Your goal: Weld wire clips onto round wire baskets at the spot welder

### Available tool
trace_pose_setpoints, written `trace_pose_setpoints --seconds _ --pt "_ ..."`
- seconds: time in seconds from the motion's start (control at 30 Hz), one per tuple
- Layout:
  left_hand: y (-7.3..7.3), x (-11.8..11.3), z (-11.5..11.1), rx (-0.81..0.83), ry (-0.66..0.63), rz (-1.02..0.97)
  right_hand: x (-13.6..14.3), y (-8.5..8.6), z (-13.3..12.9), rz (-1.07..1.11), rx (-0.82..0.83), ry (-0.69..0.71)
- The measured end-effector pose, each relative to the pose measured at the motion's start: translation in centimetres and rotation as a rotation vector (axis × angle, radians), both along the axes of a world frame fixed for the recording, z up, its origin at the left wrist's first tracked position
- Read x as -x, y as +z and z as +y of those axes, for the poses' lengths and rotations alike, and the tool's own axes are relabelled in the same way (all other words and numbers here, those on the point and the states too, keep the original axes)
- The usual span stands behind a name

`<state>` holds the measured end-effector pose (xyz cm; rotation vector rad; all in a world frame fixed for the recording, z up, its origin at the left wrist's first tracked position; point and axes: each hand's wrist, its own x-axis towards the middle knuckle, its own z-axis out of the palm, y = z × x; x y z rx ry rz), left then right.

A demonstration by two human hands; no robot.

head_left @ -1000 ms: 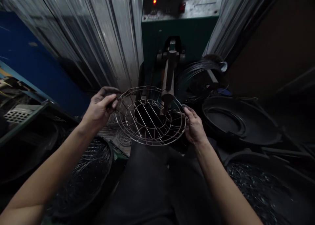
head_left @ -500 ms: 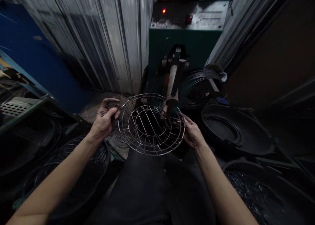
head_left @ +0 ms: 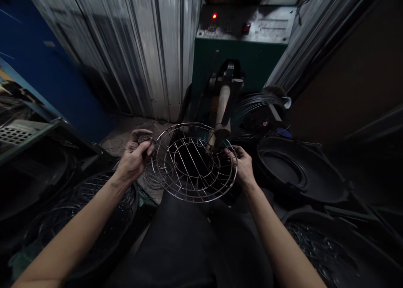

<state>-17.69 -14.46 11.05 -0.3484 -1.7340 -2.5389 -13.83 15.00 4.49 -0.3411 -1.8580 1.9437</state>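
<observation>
A round wire basket [head_left: 194, 201] of thin metal rings and cross wires is held in front of the machine's arm [head_left: 223, 107]. My left hand [head_left: 137, 153] is closed at its left edge, with small metal pieces showing between thumb and curled fingers; the thumb and fingertips are at the outer ring. On the right side, my right hand [head_left: 241, 162] grips the rim, its fingers reaching partly behind the wires. The basket's upper right part lies near the lower end of the arm; whether they touch cannot be made out.
A green machine [head_left: 245, 57] with a lit red lamp stands ahead. Coiled wire [head_left: 258, 107] lies to its right. Black tubs [head_left: 327, 170] stand at right, one with small metal pieces. A tub of wire rings [head_left: 103, 221] is at lower left, beside a blue panel [head_left: 47, 69].
The view has shifted slightly. My right hand's fingers have moved up and now show more through the rim. The basket is tilted a little differently, still between both hands.
</observation>
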Motion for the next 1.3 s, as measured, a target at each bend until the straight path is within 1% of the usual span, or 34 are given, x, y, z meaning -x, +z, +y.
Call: trace_pose_setpoints --seconds 0.07,0.27,0.5,0.77,0.87,0.97,1.03,1.1,1.17,1.23,1.3 --pt "0.0 0.1 0.0 -0.007 -0.004 -0.009 0.0 -0.2 0.0 -0.005 0.007 0.000" --pt "-0.5 0.3 0.0 -0.018 -0.010 -0.004 0.0 -0.7 0.1 0.010 -0.073 0.005" --pt "-0.4 0.6 -0.2 -0.029 0.012 0.020 0.5 -0.5 -0.4 0.026 -0.062 0.014" --pt "-1.1 1.1 -0.3 -0.046 0.020 0.012 0.6 -0.6 -0.3 0.009 -0.081 0.017" --pt "-0.9 1.1 -0.2 -0.033 0.003 0.036 0.9 -1.0 -0.2 0.008 -0.074 0.020" --pt "-0.3 1.1 0.0 0.005 -0.003 0.058 1.2 -1.6 -0.1 0.028 -0.055 0.004" --pt "0.2 1.0 0.1 0.038 0.009 0.061 1.2 -1.8 0.2 0.043 -0.046 0.032" --pt "0.7 1.1 0.2 0.067 0.018 0.062 0.5 -1.6 0.8 0.042 -0.053 0.052" --pt "0.9 1.2 0.3 0.085 0.013 0.059 -0.6 -0.9 1.6 0.015 -0.085 0.007" --pt "1.0 1.2 0.4 0.087 0.008 0.055 -2.0 0.1 2.2 -0.033 -0.164 -0.047" --pt "1.0 0.8 0.5 0.074 0.016 0.062 -3.2 1.1 2.4 -0.080 -0.270 -0.043"
